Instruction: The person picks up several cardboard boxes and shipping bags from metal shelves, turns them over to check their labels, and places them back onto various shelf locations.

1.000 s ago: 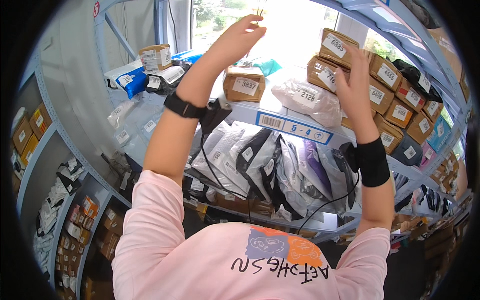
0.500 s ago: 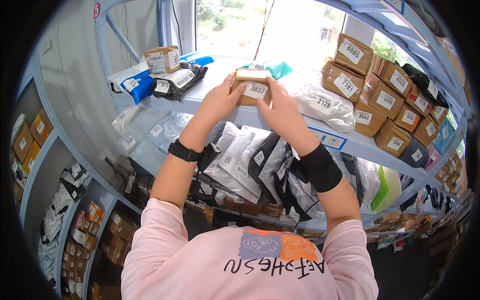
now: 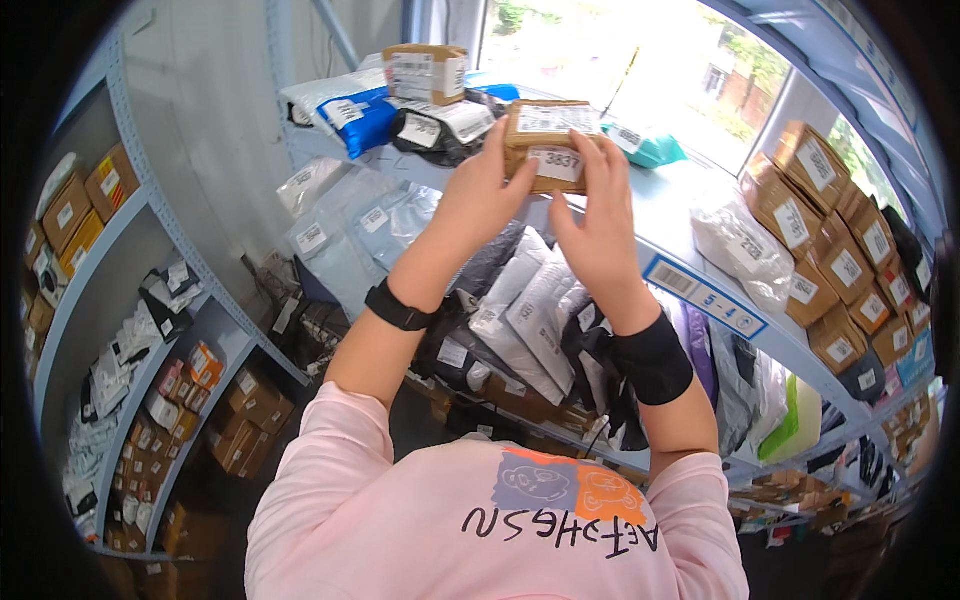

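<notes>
A small brown cardboard box (image 3: 550,143) with white labels on its top and front is between my two hands, at the front edge of the pale upper shelf. My left hand (image 3: 488,190) grips its left side, the thumb lying across the lower front. My right hand (image 3: 602,210) has its fingers curled over the right side, with the thumb below. Whether the box rests on the shelf or is raised, I cannot tell. Left of it lie a black parcel (image 3: 425,136), a blue-and-white bag (image 3: 365,122) and another brown box (image 3: 412,72) on top of them.
A teal bag (image 3: 655,152) lies right of the box. Farther right are a white plastic parcel (image 3: 735,240) and stacked brown boxes (image 3: 800,165). Bagged parcels (image 3: 525,320) pack the shelf below. A side rack (image 3: 150,200) with parcels stands at the left.
The view has turned, so the shelf appears farther right. My hands have carried the box leftward, from in front of the teal bag to beside the black parcel. Its top label faces me more.
</notes>
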